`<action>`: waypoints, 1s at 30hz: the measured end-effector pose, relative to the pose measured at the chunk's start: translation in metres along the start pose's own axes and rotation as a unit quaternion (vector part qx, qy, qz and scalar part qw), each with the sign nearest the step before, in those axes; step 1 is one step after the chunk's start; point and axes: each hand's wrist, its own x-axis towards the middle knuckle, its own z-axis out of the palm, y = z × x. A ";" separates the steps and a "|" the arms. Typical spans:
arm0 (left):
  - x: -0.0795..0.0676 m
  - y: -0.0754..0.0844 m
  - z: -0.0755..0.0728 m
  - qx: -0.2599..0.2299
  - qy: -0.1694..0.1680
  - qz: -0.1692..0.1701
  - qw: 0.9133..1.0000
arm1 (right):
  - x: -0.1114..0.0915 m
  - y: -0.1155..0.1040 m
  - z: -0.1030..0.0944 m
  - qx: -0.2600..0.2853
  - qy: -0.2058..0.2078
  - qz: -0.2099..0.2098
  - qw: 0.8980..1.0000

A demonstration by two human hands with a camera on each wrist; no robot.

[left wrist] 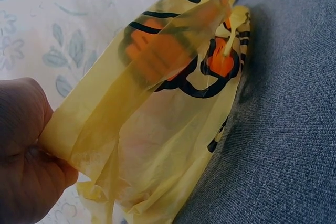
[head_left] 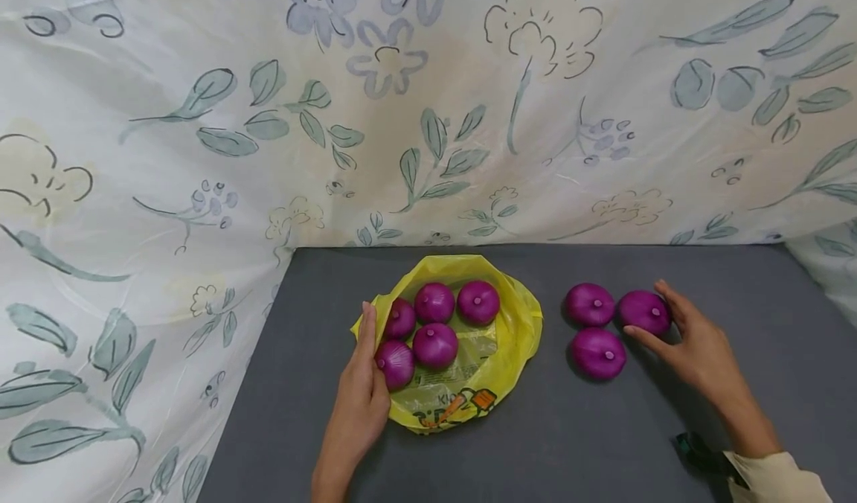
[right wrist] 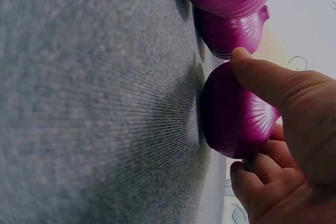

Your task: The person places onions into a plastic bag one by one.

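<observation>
My left hand (head_left: pixel 361 391) holds the left edge of a yellow plastic bag (head_left: pixel 525 339); in the left wrist view the thumb and fingers pinch its film (left wrist: pixel 100 124). Several purple onions (head_left: pixel 435 346) lie inside the open bag, grouped toward its left and back. On the right, my right hand (head_left: pixel 699 350) has its thumb and fingers round a purple onion (head_left: pixel 643 312), which sits on the table. Two more onions lie beside it, one behind (head_left: pixel 589 304) and one nearer the front (head_left: pixel 598 353). In the right wrist view the gripped onion (right wrist: pixel 231 114) appears between thumb and fingers.
A dark grey cloth surface (head_left: pixel 535 451) lies under everything. Floral fabric (head_left: pixel 428 153) hangs along the back edge and the left side. Bare grey surface separates the bag from the loose onions. A dark band (head_left: pixel 703 455) is on my right wrist beside a cream sleeve.
</observation>
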 end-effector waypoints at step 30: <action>0.000 0.007 0.001 -0.003 -0.010 -0.005 1.000 | 0.003 0.003 -0.005 -0.011 0.002 0.017 1.000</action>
